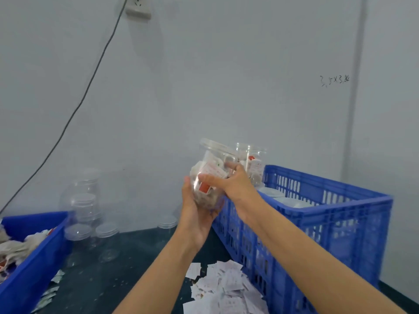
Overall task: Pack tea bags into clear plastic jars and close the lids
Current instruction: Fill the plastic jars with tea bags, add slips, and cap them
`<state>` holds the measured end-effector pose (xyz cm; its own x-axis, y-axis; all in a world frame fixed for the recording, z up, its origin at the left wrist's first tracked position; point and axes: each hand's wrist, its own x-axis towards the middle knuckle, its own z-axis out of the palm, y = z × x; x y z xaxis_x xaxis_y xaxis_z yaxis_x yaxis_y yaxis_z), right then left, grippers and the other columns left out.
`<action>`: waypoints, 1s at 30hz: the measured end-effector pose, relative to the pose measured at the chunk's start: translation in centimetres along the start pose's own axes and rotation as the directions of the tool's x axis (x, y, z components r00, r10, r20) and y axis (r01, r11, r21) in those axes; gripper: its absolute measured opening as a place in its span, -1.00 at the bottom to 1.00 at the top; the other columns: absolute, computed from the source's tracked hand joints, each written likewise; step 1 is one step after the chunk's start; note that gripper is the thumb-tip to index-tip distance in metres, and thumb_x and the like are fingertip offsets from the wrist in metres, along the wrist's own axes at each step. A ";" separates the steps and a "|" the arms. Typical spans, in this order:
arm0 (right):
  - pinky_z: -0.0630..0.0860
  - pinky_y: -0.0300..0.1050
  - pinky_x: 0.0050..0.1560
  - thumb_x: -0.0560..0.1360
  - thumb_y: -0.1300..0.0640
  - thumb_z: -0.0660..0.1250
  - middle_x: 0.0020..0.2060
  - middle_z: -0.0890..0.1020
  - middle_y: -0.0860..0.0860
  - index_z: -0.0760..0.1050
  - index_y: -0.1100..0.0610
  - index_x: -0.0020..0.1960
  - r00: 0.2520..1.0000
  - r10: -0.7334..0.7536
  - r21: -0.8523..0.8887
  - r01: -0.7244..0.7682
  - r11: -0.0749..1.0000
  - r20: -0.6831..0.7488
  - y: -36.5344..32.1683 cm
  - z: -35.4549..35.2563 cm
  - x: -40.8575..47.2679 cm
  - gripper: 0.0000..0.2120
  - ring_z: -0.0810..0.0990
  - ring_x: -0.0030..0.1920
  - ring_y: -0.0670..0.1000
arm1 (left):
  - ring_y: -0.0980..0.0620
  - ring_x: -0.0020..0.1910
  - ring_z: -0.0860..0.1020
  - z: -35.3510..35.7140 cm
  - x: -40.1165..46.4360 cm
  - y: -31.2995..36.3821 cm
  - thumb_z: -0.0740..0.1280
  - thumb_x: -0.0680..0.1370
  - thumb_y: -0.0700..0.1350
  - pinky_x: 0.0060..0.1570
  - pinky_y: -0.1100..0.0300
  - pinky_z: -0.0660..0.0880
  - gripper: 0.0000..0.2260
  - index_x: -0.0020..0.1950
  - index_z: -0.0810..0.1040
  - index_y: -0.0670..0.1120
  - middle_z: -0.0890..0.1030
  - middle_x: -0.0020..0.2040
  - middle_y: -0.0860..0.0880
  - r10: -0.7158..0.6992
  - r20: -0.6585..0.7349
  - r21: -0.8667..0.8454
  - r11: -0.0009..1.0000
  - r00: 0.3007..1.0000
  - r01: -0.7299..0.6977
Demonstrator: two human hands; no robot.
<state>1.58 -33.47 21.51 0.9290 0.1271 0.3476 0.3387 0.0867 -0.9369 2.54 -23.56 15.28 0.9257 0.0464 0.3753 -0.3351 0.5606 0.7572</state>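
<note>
At the far left a blue bin (34,252) holds loose tea bags (13,248); beside it empty jars (84,207) stand on the dark counter (108,279). In mid-air, the left hand (197,209) cups the bottom of a filled, lidded jar (210,175), tilted, while the right hand (231,180) grips its side. Paper slips (224,288) lie below. A blue crate (317,223) stands right.

A plain pale grey wall (204,75) fills the view behind the grip. High to its left sits a white wall socket (138,9), a dark cable (90,80) trailing down-left. Below lies a dark worktop (118,257).
</note>
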 end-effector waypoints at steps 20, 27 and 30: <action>0.41 -0.31 -0.65 0.29 0.30 0.58 -0.08 0.40 0.02 0.20 0.13 0.30 0.955 0.123 -0.059 -0.144 0.988 -0.270 1.3 -13.3 7.0 -0.26 0.45 -0.20 -0.05 | 0.04 0.43 0.31 7.8 6.1 -5.9 0.13 0.67 -0.02 0.44 0.01 0.26 -0.60 0.52 0.23 0.07 0.35 0.46 0.03 0.051 0.132 0.784 0.606 0.990 -0.136; 0.39 -0.03 0.15 0.53 -0.26 0.19 0.33 0.44 0.11 0.15 0.14 0.49 0.966 0.189 -0.202 -0.223 0.954 -0.175 1.1 -13.6 7.8 -0.31 0.45 0.19 0.07 | 0.05 0.39 0.33 7.4 6.2 -6.2 0.11 0.68 -0.02 0.42 0.01 0.27 -0.60 0.52 0.22 0.05 0.34 0.45 0.04 0.045 0.090 0.783 0.614 0.995 -0.098; 0.36 -0.11 -0.08 0.56 -0.35 -0.05 -0.01 0.49 0.03 0.22 0.10 0.49 0.958 0.235 -0.121 -0.256 0.959 -0.166 0.8 -13.6 7.6 -0.31 0.44 -0.09 0.01 | 0.01 0.44 0.28 7.5 6.2 -6.3 0.11 0.67 -0.02 0.44 -0.03 0.26 -0.60 0.52 0.21 0.04 0.33 0.46 0.03 0.042 0.086 0.788 0.609 0.995 -0.094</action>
<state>10.96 -45.85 22.92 0.9940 -0.0214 0.1070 0.1053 -0.0691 -0.9920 9.06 -32.97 16.83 0.8922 -0.0012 0.4517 -0.4292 -0.3142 0.8468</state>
